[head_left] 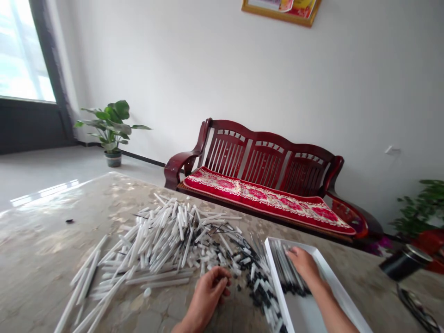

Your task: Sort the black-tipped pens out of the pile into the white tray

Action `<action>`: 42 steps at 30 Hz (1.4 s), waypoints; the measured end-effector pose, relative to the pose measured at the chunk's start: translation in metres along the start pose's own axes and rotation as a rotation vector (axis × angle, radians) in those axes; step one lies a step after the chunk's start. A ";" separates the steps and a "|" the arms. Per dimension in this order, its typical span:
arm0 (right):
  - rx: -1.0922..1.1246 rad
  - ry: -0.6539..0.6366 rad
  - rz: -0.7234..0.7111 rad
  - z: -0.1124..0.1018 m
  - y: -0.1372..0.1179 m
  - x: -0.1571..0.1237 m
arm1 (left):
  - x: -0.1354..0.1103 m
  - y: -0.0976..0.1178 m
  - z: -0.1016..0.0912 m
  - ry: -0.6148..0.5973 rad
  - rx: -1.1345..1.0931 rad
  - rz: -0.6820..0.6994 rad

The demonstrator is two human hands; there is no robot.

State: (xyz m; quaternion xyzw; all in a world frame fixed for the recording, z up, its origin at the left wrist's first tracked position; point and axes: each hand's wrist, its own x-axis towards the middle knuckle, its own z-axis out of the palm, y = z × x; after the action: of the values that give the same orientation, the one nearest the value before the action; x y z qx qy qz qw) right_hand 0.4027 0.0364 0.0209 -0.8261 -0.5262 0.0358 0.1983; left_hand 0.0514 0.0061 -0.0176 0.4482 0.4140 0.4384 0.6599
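My right hand [305,264] reaches into a shallow white box [275,282], its fingertips pinched at the upper end of a row of thin grey sticks with dark lower ends [285,270]. My left hand [211,293] is over the table in front of the pile, fingers curled in; what they hold, if anything, is hidden. Left of and beyond it spreads a heap of whitish translucent tubes [163,236]. Short white pieces and small black pieces [263,286] lie between my left hand and the box. Several longer tubes [85,277] lie at the left.
The patterned table [41,277] carries everything. A small black bit [70,221] lies at its left. On the right are a dark cylinder [405,261] and a black cable [416,310]. Beyond stand a red wooden bench [267,162] and a potted plant [113,125].
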 end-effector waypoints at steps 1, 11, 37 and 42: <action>-0.006 -0.001 -0.004 0.000 -0.002 0.000 | 0.000 0.000 -0.001 0.016 0.038 0.017; 0.028 -0.060 -0.363 0.032 -0.141 -0.051 | 0.004 0.006 -0.016 0.162 0.254 0.157; 0.134 -0.281 -0.246 0.039 -0.201 -0.100 | 0.032 0.015 -0.022 0.128 -0.294 -0.081; 0.232 -0.362 -0.304 0.040 -0.199 -0.104 | 0.031 0.018 -0.023 0.132 -0.331 -0.088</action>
State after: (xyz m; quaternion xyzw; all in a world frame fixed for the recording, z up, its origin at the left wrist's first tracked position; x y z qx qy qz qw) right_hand 0.1762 0.0295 0.0414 -0.6893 -0.6637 0.2130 0.1974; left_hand 0.0344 0.0443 -0.0106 0.2853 0.3978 0.4995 0.7147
